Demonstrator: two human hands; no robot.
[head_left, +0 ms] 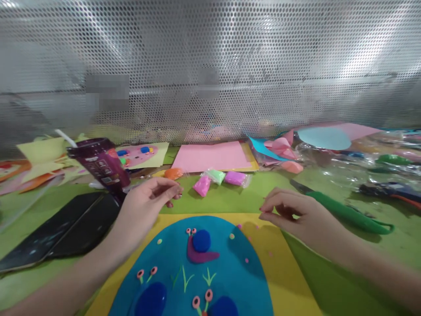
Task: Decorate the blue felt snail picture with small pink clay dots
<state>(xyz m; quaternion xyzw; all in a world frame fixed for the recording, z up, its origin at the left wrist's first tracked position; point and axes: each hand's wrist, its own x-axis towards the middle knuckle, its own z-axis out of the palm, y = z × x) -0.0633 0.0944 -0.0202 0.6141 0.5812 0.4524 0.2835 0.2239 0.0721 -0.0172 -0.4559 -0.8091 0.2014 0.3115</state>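
Observation:
My left hand (149, 199) hovers over the upper left edge of a yellow sheet (283, 267), fingers bent together in a pinch. Across from it, my right hand (292, 208) is raised over the sheet's upper right corner, thumb and fingertips close together. Whatever either pinch holds is too small to make out. Between and below the hands lies a blue round cutout (226, 267) on the sheet. It bears a clay snail (201, 248) with a purple body and blue shell, green grass blades (185, 278), small dots and two more blue shells (151, 300) with eye stalks.
Behind the sheet are small bags of pink clay (201, 185), green clay (216, 176) and purple clay (235, 178). A dark cup (101, 164) with a straw and a black case (66, 228) stand left. A green-handled knife (345, 210) lies right. Perforated metal (210, 66) rises behind.

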